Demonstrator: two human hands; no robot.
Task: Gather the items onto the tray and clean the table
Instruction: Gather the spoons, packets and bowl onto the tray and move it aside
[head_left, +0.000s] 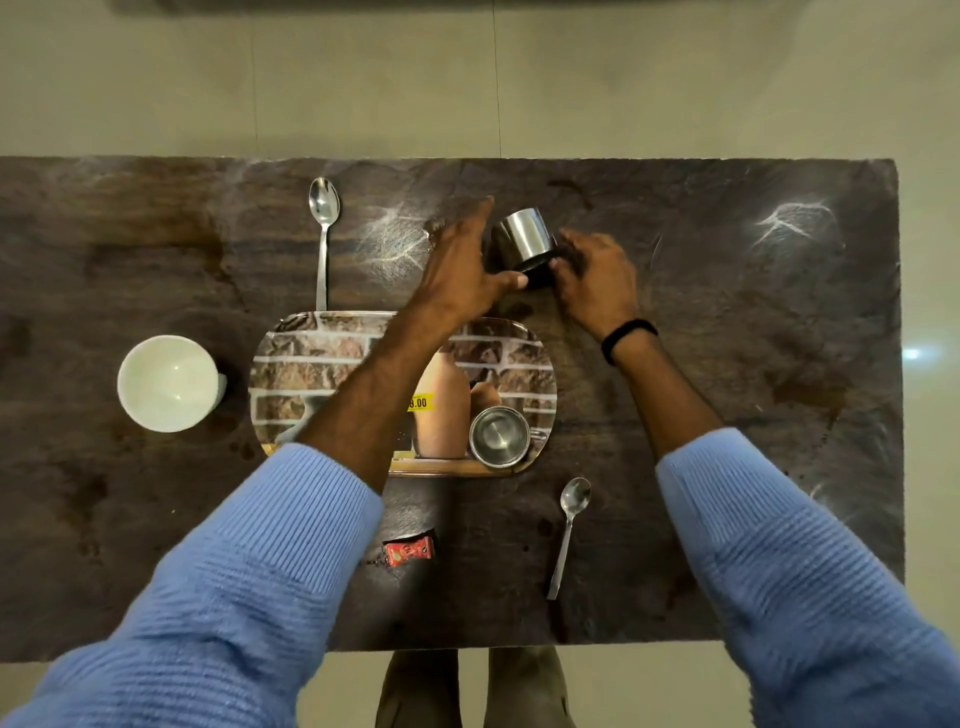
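Cup (524, 236) between left hand (462, 265), right hand (597, 280)

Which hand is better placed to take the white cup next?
Left. The white cup stands left of the tray, nearer the left hand; the right hand, pinching the steel cup, would have to cross the tray.

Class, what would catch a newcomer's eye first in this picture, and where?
The left hand and right hand meet at a tilted cup beyond the tray. An upright cup stands on the tray's near right corner; a white mug sits left of it.
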